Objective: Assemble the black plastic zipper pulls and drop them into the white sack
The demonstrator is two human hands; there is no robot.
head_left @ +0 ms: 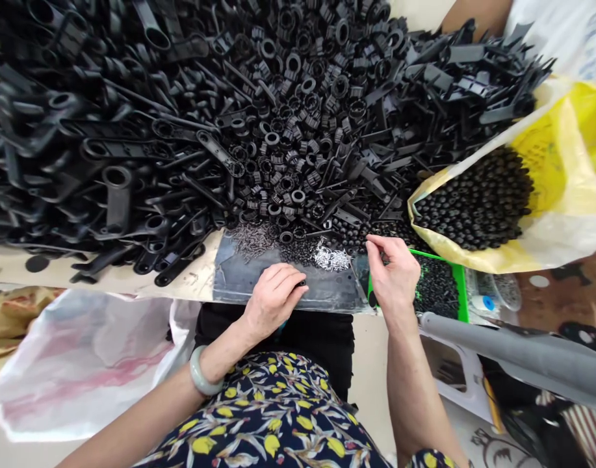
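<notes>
Looks like plastic in the small black tube and long ring-ended black levers (those smooth, faintly glossy), shiny metal in the tiny silver pins.

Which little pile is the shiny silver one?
The silvery pins on the grey mat; the tiny black bits and dull brownish-grey pins nearby are darker.

- White plastic sack, pinkish-red markings, crumpled; lower left, below table level.
- Tan bag, creased, reddish marks; left edge, beside the sack.
- Brown sheet, plain; top right.
- White wrapping, bluish pattern toward its right side; top right corner, partly out of view.
- Thick grey bar, slanting down toward the right edge.
- White plastic frame, with an opening; beneath the bar.
- Striped cloth, reddish-brown and pale; lower right corner, among dark items, blurred.
</notes>
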